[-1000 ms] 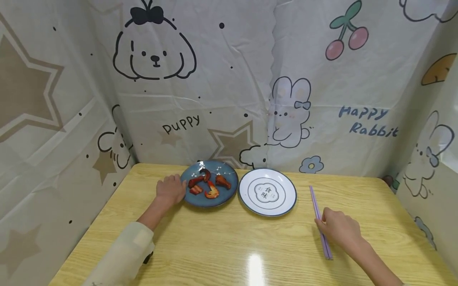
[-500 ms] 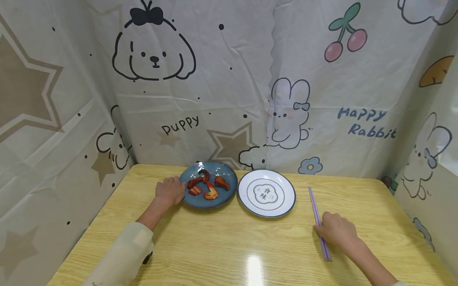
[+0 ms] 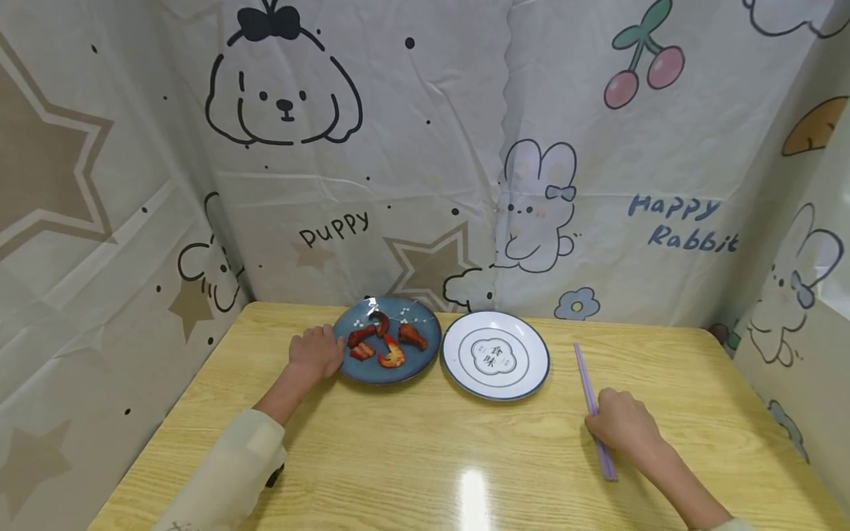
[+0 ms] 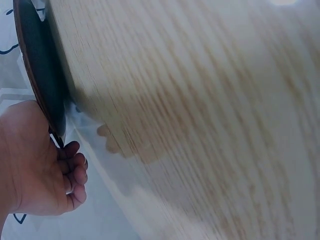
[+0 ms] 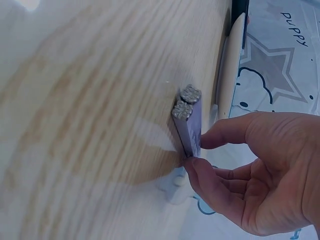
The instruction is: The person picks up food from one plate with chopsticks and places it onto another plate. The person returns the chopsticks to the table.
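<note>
At the left, the thumb of my left hand (image 3: 317, 352) lies over the rim of a dark blue plate (image 3: 418, 364). In the left wrist view that plate's edge (image 4: 42, 65) sits between the thumb and the curled fingers (image 4: 75, 175). The plate bears several food pieces, among them a drumstick (image 3: 412, 336), a shrimp (image 3: 392, 355) and a striped meat piece (image 3: 362, 351). My right hand (image 3: 627, 422) pinches a pair of purple chopsticks (image 3: 582, 372) between thumb and index finger. They lie along the tabletop, their silvery ends (image 5: 185, 102) facing the right wrist camera.
A white plate (image 3: 465, 339) with a blue rim and printed characters stands right beside the blue one. Both stand near the back of the wooden table (image 3: 398, 450). Printed cloth (image 3: 412, 147) hangs behind the table and along both sides.
The head view shifts slightly. Both hands, the plates and the chopsticks keep almost the same places.
</note>
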`<state>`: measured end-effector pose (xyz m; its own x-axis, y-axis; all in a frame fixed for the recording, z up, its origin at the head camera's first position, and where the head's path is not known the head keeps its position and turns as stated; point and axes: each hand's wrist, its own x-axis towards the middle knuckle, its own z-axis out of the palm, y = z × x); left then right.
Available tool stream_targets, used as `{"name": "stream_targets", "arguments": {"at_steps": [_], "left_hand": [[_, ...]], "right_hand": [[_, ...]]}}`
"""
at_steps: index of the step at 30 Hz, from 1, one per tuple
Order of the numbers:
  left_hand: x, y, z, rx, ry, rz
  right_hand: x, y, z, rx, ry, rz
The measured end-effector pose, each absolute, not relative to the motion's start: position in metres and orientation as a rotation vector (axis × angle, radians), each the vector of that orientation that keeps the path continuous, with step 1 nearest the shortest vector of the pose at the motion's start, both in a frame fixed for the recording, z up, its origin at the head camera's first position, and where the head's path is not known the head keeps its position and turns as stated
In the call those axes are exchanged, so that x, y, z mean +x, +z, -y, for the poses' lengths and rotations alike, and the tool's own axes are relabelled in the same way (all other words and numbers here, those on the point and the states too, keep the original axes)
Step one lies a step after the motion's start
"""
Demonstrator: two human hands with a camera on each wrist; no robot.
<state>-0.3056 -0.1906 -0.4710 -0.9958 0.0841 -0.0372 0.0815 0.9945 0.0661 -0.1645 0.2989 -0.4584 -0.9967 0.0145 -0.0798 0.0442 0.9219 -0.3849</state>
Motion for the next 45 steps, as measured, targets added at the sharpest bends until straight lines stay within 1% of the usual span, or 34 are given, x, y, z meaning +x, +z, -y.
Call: {"name": "stream_targets", "arguments": {"at_steps": [21,45], "left_hand": [[-0.3059,-0.4685,0.1883,0.135,0.103,-3.086],[-0.3096,-0.4734,0.1909,0.126,0.107,-3.069]], "right_hand": [[-0.1615,-0.4625,-0.2975,0.091,-0.534,-3.078],[-0.1601,-0.4626,-0.3066,0.082,-0.589,-3.069]]}}
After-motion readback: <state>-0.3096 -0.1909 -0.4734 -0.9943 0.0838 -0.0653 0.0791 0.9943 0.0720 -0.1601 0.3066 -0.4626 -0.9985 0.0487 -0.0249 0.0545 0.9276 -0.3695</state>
